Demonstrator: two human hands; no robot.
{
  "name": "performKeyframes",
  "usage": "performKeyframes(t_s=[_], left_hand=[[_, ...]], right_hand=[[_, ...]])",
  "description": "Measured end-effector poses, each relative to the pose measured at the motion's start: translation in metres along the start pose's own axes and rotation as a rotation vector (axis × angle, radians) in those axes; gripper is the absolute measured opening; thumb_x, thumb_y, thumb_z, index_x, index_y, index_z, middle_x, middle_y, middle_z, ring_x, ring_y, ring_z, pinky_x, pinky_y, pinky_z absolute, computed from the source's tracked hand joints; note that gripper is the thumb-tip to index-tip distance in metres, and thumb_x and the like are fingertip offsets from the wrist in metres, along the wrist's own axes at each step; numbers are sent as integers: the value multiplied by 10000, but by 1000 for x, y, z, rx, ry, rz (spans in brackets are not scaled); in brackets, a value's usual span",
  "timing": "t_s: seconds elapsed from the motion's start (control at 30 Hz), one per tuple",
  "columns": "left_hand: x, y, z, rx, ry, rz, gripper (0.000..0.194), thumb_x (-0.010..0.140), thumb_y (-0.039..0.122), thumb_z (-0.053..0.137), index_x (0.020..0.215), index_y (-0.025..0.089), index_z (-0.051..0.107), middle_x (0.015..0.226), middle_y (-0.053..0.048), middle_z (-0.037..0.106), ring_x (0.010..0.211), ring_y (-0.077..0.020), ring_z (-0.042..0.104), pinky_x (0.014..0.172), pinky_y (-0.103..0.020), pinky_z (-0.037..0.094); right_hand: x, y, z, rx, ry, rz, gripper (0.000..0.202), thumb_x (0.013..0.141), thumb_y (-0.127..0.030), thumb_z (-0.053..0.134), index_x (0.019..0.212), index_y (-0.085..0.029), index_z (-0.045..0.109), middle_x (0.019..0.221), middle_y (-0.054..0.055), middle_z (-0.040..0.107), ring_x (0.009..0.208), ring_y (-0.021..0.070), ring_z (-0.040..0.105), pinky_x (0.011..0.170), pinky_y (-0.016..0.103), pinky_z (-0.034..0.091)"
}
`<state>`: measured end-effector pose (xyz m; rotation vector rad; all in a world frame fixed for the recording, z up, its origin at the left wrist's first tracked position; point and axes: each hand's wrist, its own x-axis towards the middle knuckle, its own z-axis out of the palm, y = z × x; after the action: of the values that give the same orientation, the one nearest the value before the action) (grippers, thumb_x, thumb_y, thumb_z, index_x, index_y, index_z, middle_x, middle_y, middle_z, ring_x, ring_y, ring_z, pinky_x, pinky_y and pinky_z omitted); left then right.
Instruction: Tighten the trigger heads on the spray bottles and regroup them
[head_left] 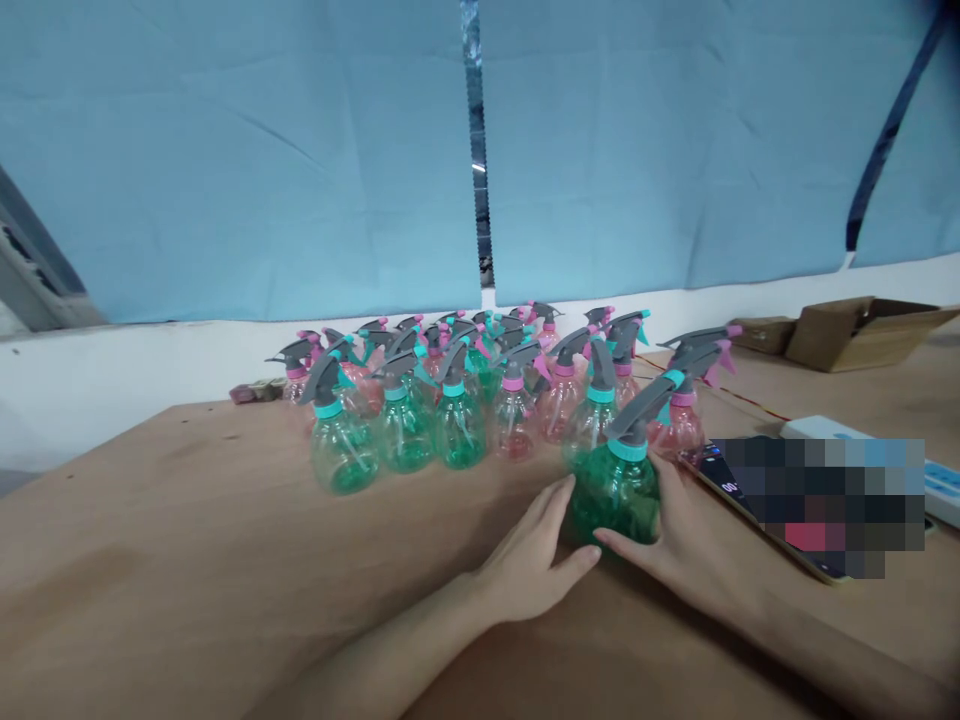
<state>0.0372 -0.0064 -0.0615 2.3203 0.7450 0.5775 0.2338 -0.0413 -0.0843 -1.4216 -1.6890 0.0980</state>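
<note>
A green spray bottle [615, 495] with a turquoise collar and grey trigger head stands upright at the near right end of a group of bottles. My right hand [682, 540] is wrapped round its right side, thumb across the front. On its left side is my left hand [532, 555], fingers spread, the fingertips at or close to the bottle. Just behind are a pale green bottle [589, 430] and a pink bottle [679, 425]. More green bottles [459, 430] and pink bottles [514, 425] with grey heads stand close together to the left and behind.
A phone [750, 500], partly blurred out, lies right of my right hand, beside a white power strip [817, 432]. Open cardboard boxes [847, 335] sit at the back right. Small bundles [259, 392] lie at the back left of the wooden table [187, 560]. A blue sheet [300, 150] hangs behind.
</note>
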Motion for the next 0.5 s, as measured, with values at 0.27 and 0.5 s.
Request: performKeyframes(t_s=[0.27,0.5], left_hand=[[-1,-2,6,45,96,-10,573,855,275,429,1379,185,216,1445,-132,259,1329,-247,254,1083,-474,260],[45,36,-67,258,710,255,278,817,92,394,1067,170,488,1174,-112,495,1144,-204,453,962,-383,388]], right_hand=[[5,-1,2,26,-22,9,847,725,-485,623,1354,-164,155,1306,174,392,1197,349,424,985,528,360],[-1,-1,9,125,-1,69,836,735,-444,626,1362,-168,148,1358,160,343,1244,341,369,1011,507,337]])
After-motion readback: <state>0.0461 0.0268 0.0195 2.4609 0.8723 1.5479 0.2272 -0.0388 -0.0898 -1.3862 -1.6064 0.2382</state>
